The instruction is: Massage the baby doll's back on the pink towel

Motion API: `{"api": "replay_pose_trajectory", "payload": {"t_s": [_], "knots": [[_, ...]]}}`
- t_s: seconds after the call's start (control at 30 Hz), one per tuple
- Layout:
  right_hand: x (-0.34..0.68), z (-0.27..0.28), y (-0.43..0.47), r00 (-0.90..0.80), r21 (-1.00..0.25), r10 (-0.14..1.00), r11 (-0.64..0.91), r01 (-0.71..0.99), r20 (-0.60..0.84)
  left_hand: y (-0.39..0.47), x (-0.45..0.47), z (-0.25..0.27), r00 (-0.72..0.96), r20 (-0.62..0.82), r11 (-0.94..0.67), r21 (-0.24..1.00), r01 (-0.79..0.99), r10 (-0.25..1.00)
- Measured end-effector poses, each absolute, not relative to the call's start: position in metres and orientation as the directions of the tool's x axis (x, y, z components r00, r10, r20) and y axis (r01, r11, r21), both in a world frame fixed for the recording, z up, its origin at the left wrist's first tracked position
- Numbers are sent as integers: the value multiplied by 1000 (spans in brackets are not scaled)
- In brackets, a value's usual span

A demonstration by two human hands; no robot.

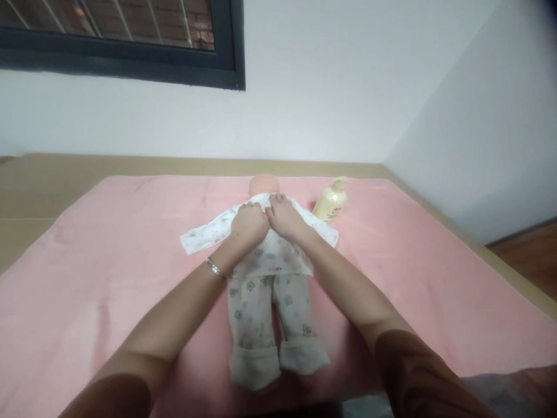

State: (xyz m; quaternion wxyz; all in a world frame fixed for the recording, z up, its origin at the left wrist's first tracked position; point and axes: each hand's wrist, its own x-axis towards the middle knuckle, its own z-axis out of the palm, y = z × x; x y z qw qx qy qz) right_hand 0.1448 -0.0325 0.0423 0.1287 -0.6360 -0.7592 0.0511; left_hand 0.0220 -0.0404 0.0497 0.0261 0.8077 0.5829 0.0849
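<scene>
A baby doll (263, 184) lies on a pink blanket, its head toward the wall. It wears a white patterned shirt (274, 258) with the sleeves spread out, and matching trousers (255, 302) with turned-up cuffs. At the shirt's neckline my left hand (250, 223) is closed, fingers curled on the cloth. Right beside it, my right hand (285, 216) is also closed on the shirt near the collar. Both hands nearly touch. The doll's face and the cloth between my fingers are hidden.
A pale yellow pump bottle (331, 202) leans to the right of the doll, by the right sleeve. The pink blanket (130, 249) covers a tan surface (56, 180). Behind are a white wall (313, 87) and a dark-framed window (228, 46). Grey cloth (500, 395) lies at lower right.
</scene>
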Motion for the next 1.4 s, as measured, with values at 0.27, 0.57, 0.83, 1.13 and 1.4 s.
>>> {"api": "replay_pose_trajectory", "payload": {"t_s": [0.27,0.57,0.83,1.13,1.4], "knots": [[125,33,-55,-237,-64,956,251,966,174,-8,5,34,209,97,-230,394,890,973],[140,56,-48,-209,-316,976,216,924,56,-4,8,18,169,251,-256,371,893,953],[148,27,-21,-163,-361,971,218,907,177,-2,8,16,158,254,-250,389,887,954],[147,23,-22,-182,-279,967,226,933,176,-1,7,15,147,239,-234,395,888,960],[148,30,-20,-55,-376,996,80,923,76,-18,12,34,262,146,-290,226,930,954]]}}
